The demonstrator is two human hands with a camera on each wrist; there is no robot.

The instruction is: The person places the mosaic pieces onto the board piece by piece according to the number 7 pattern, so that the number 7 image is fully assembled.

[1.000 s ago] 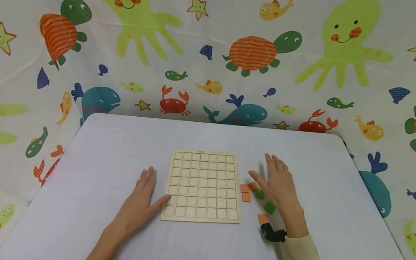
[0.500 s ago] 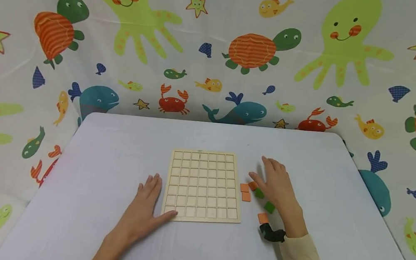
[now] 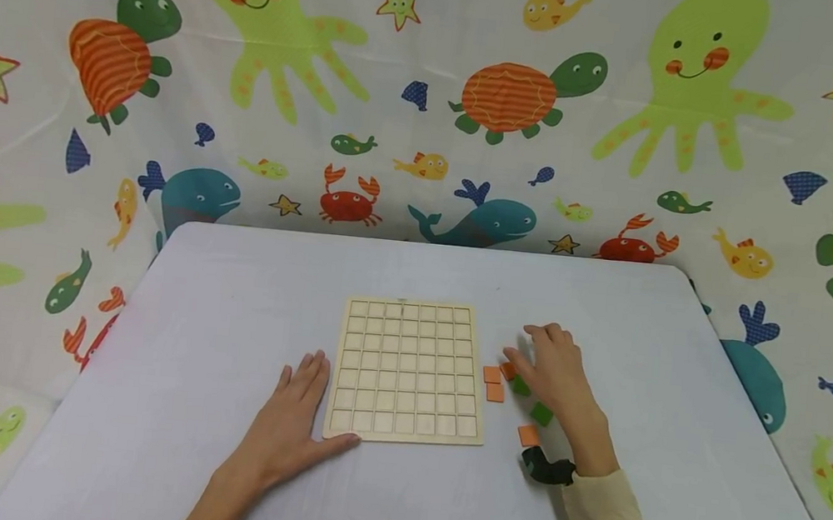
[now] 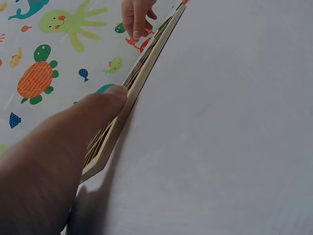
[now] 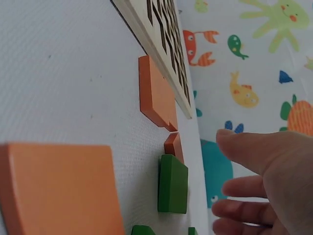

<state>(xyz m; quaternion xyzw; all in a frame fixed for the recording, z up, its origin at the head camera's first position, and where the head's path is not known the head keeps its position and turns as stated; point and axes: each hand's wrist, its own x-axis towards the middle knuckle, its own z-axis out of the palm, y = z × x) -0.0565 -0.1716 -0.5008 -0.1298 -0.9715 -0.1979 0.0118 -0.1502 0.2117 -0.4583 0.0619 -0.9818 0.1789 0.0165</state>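
Note:
A square wooden grid board (image 3: 409,372) lies flat on the table with no tiles in its cells. My left hand (image 3: 288,423) rests at the board's near-left corner, fingers along the left side and thumb at the near edge. The thumb (image 4: 88,122) touches that edge in the left wrist view. To the right of the board lie orange tiles (image 3: 495,392) and green tiles (image 3: 541,413). Over them hovers my right hand (image 3: 559,378), fingers loosely bent and holding nothing. From the right wrist it appears past a green tile (image 5: 172,185), apart from it.
One orange tile (image 3: 528,436) lies nearer me, beside the black wrist camera (image 3: 547,467). The white table (image 3: 232,292) extends around the board. A curtain (image 3: 421,59) printed with sea animals hangs behind the table.
My left hand has shifted right and slightly toward me, bringing its thumb from on the board to the near edge. The right fingers have lowered and bent a little more above the tiles.

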